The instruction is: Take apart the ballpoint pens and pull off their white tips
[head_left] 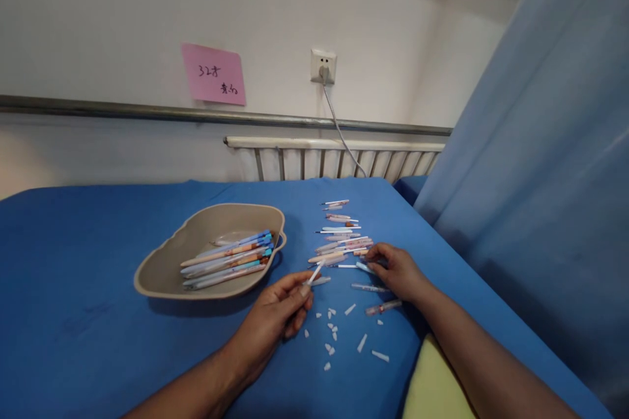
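Note:
My left hand (282,308) is closed, pinching a slim white pen refill (317,272) between thumb and fingers, tilted up to the right. A translucent pen barrel (321,281) shows just beyond its fingertips; whether they touch it I cannot tell. On the right, my right hand (398,270) curls its fingers at the table, thumb and forefinger around the end of a light-blue pen piece (363,267). Close ahead of both hands lies a column of pen parts (339,245), with refills and barrels lying roughly side by side. Small white caps (330,326) are scattered nearer me.
A beige basin (167,275) with several pens (230,258) stands left on the blue cloth (88,340). Two clear barrels (383,307) lie below my right hand. A yellow object (437,386) is at the front edge, a blue curtain (550,144) at right.

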A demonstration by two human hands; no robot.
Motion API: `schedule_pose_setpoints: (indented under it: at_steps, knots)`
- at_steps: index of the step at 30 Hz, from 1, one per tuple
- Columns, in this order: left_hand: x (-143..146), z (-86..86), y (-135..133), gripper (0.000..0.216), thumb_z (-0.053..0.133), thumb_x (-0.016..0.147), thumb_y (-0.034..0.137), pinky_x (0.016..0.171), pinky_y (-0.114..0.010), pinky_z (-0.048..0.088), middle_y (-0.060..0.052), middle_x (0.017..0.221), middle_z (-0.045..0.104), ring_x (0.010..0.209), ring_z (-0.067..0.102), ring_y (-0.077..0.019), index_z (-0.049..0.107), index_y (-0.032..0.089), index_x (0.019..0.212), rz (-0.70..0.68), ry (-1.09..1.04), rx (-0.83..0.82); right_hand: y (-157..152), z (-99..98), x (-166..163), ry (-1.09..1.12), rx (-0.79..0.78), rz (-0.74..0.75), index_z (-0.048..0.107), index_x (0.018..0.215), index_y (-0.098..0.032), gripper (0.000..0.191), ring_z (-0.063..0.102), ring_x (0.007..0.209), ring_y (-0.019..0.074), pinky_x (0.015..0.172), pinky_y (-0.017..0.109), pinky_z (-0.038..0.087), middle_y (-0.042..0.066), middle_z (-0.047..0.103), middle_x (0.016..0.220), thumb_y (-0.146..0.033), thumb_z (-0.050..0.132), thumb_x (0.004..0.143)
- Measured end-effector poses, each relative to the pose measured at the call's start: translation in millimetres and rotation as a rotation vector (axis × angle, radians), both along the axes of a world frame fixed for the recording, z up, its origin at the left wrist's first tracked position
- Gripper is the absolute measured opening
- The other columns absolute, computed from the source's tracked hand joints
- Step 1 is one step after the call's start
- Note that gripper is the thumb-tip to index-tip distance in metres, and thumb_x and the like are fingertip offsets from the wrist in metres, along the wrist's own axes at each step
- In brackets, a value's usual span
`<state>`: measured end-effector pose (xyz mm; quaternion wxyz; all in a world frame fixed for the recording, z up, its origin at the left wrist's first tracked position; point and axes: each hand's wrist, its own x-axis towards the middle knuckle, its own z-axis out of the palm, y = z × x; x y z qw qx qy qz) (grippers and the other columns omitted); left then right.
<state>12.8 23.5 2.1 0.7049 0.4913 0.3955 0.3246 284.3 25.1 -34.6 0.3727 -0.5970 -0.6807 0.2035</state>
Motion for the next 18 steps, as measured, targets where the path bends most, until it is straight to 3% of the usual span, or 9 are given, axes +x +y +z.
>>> schedule_pose_setpoints:
  at_steps: [4, 7, 11, 14, 18]
  knots:
    - [-0.4, -0.5, 0.5, 0.04, 0.063, 0.081, 0.037, 0.036, -0.017, 0.022, 0.003, 0.069, 0.054, 0.042, 0.037, -0.0037, 0.056, 0.014, 0.113, -0.008, 0.004, 0.0, -0.3, 3.0, -0.8, -0.019, 0.02, -0.03, 0.062, 0.085, -0.02, 0.009, 0.06, 0.081, 0.0178, 0.076, 0.029, 0.045, 0.003, 0.065, 0.085, -0.022, 0.055, 0.078]
    - [-1.2, -2.7, 1.4, 0.041, 0.062, 0.081, 0.038, 0.036, -0.017, 0.022, 0.003, 0.069, 0.054, 0.042, 0.038, -0.0038, 0.055, 0.014, 0.114, -0.018, 0.008, -0.009, -4.3, 10.0, -0.7, -0.028, 0.01, -0.03, 0.061, 0.081, -0.019, 0.007, 0.058, 0.071, 0.0152, 0.065, 0.025, 0.044, 0.001, 0.064, 0.077, -0.021, 0.054, 0.079]
    - [-1.1, -3.6, 1.5, 0.04, 0.062, 0.081, 0.037, 0.036, -0.016, 0.024, 0.002, 0.068, 0.053, 0.043, 0.038, -0.0041, 0.056, 0.013, 0.112, -0.021, 0.01, -0.004, -19.7, 27.4, 3.6, -0.03, -0.168, 0.13, 0.057, 0.076, -0.018, 0.004, 0.048, 0.055, 0.0101, 0.051, 0.02, 0.035, -0.004, 0.055, 0.062, -0.018, 0.054, 0.079]
    - [0.0, -2.5, 0.7, 0.038, 0.062, 0.081, 0.036, 0.036, -0.016, 0.024, 0.003, 0.068, 0.052, 0.042, 0.037, -0.0039, 0.056, 0.013, 0.111, -0.024, 0.008, 0.014, -34.4, 41.6, 8.2, -0.08, -0.296, 0.223, 0.059, 0.079, -0.018, 0.004, 0.048, 0.056, 0.0096, 0.051, 0.018, 0.035, -0.004, 0.055, 0.062, -0.016, 0.055, 0.077]
    - [1.5, -0.9, -0.1, 0.037, 0.061, 0.082, 0.035, 0.036, -0.016, 0.025, 0.003, 0.068, 0.052, 0.044, 0.037, -0.0043, 0.056, 0.013, 0.11, -0.033, 0.018, 0.025, -47.5, 55.4, 7.4, -0.272, -0.328, 0.235, 0.063, 0.084, -0.019, 0.012, 0.054, 0.063, 0.0124, 0.055, 0.02, 0.036, -0.001, 0.063, 0.072, -0.016, 0.06, 0.073]
